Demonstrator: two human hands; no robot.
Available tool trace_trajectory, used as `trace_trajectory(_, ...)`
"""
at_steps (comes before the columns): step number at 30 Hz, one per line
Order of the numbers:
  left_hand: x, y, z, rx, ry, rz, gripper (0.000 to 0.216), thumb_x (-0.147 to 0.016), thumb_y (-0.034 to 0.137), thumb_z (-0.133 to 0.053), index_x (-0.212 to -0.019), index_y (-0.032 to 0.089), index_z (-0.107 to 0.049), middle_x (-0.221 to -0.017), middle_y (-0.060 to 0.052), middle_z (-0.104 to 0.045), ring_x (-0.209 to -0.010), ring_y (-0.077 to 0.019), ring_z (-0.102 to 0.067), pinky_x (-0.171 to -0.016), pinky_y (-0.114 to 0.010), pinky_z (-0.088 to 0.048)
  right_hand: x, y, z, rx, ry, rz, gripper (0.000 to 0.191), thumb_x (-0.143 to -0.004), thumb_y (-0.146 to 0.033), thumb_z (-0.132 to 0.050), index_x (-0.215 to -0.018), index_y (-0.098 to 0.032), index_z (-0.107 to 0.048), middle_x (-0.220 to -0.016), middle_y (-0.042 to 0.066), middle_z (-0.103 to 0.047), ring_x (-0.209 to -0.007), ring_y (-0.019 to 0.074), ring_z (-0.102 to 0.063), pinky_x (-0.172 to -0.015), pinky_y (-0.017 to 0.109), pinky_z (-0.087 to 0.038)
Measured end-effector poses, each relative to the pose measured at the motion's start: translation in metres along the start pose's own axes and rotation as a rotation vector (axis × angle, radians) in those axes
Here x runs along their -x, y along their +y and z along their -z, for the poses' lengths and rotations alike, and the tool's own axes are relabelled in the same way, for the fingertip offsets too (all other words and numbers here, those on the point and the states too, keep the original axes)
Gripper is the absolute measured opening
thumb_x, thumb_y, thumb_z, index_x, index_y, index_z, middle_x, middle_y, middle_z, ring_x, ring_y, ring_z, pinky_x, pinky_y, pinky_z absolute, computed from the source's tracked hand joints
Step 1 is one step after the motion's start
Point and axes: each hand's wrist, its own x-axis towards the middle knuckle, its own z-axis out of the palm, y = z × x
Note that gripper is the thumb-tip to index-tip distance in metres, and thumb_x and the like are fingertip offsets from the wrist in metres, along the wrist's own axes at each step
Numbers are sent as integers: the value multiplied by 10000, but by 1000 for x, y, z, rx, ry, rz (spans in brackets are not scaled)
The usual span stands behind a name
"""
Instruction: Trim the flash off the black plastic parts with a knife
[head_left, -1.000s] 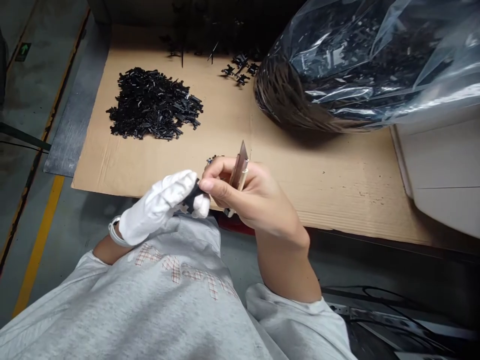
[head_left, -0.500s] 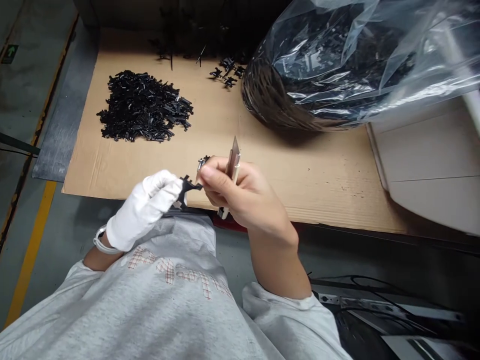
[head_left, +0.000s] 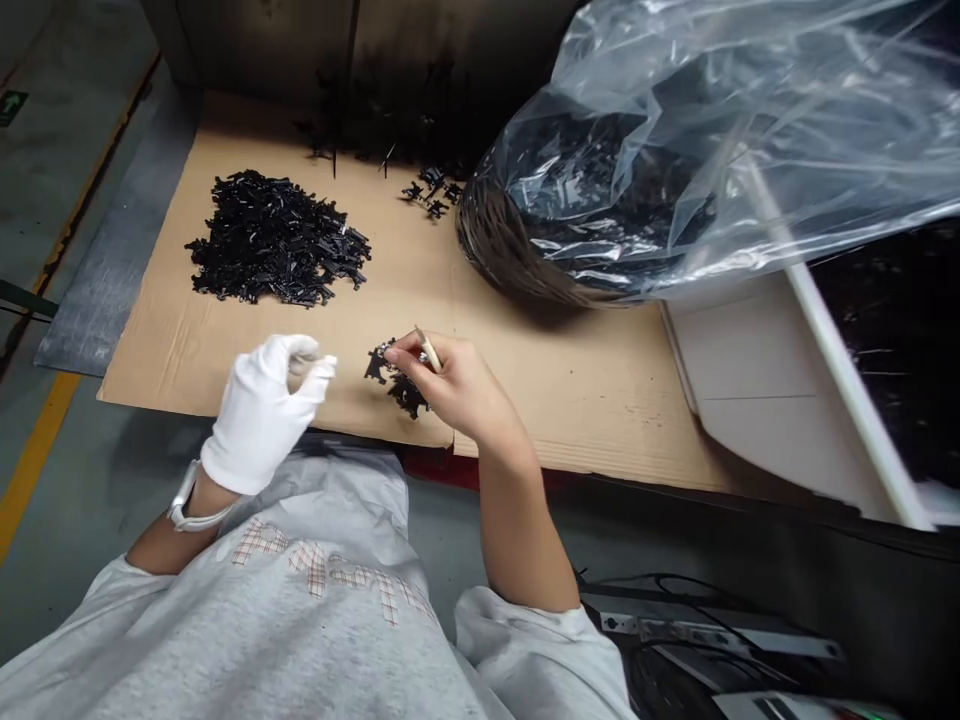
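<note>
Clock centred on the small cluster of black parts (head_left: 409, 397), 12 o'clock pointing away from the wearer. The cluster lies near the front edge of a cardboard sheet (head_left: 540, 390), partly hidden by the right hand (head_left: 409, 365) at 3 o'clock. At its 11 o'clock side, a single black part (head_left: 376, 364) sits at the thumb and index fingertip of that bare hand; pinched or merely touched, cannot tell. Right hand is clamped on a slim pale tool (head_left: 430, 352), one end projecting above the index finger, remainder hidden in the palm.

Left hand (head_left: 262, 415), white-gloved, is at 9 o'clock, well apart from the cluster. Fingers curled, thumb and index tips apart, nothing visible between them. A pale band (head_left: 184, 505) circles the wrist.

Further out: large heap of black parts (head_left: 274, 245) between 10 and 11 o'clock; a few loose black parts (head_left: 435, 190) at 12; clear plastic bag (head_left: 592, 240) bulging with dark contents between 1 and 2; pale carton (head_left: 757, 370) at 3. Cardboard lies over a grey worktop (head_left: 124, 265), bare along its 9-to-10 o'clock margin. Wearer's grey shirt (head_left: 300, 630) fills 6 to 7.
</note>
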Motion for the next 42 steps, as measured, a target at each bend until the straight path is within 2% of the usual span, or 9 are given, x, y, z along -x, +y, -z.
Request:
trace_trajectory(5,-7,-28,13,-51,183,166,267,-877,413,-538,-968,171,-606,-882,-49,-693,-793,-167,-651,-769,-310,-498,-30,22,7,361,-56,-84,132,-840,-212,-584,-728,-166,-637,-677,63,-649,-637,181,-547,-604,287,-317)
trace_trajectory(11,-8,-34,19,-54,219,218,262,-871,403,-534,-965,169,-604,-905,-53,-690,-789,-161,-639,-772,-309,-488,-78,-6,-31,414,-24,2,182,-894,-334,-548,-914,-174,-633,-1009,155,-681,-859,258,-600,-682,316,-355)
trace_trajectory(15,-8,-35,20,-15,198,222,253,-868,401,-537,-950,171,-604,-853,-40,-677,-772,-158,-633,-744,-294,-478,-112,-10,-54,406,-16,-11,109,-843,-243,-573,-897,-162,-623,-978,157,-682,-845,266,-598,-659,309,-362)
trace_trajectory(19,-8,-42,26,38,161,304,221,-863,393,-539,-891,182,-597,-778,-18,-659,-711,-150,-613,-705,-284,-456,-115,-1,-44,402,-32,-23,33,-799,-179,-576,-799,-175,-609,-805,118,-674,-721,236,-572,-615,301,-347)
trace_trajectory(24,-17,-45,21,363,-18,381,299,-897,463,-488,-899,178,-577,-764,-17,-644,-661,-127,-575,-688,-267,-453,-88,-12,-21,372,13,40,38,-810,-199,-591,-781,-184,-610,-783,57,-652,-727,192,-560,-647,284,-368)
trace_trajectory(29,-27,-32,4,995,-483,455,543,-878,671,-384,-773,162,-543,-643,-6,-544,-499,-80,-430,-499,-236,-362,-54,-43,-29,186,-4,314,120,-823,-155,-582,-710,-190,-602,-773,24,-607,-706,150,-549,-643,262,-386)
trace_trajectory(32,-27,-26,0,1123,-600,458,523,-901,652,-364,-748,177,-522,-630,6,-499,-504,-76,-403,-462,-222,-327,-37,-51,-35,114,44,350,130,-833,-125,-555,-737,-194,-609,-808,35,-619,-741,157,-567,-662,270,-397)
trace_trajectory(38,-12,-19,-10,982,-123,329,339,-918,513,-465,-1005,197,-553,-846,-23,-613,-727,-101,-571,-710,-229,-501,-7,-56,-54,-220,226,7,138,-829,-279,-635,-744,-207,-554,-616,-42,-515,-547,107,-425,-548,258,-324)
trace_trajectory(42,-3,-15,-24,798,-3,329,236,-906,437,-493,-897,208,-551,-980,-75,-642,-938,-168,-620,-835,-318,-533,11,-60,-71,-319,199,-11,192,-843,-355,-628,-770,-216,-518,-623,-48,-469,-548,104,-395,-524,258,-297)
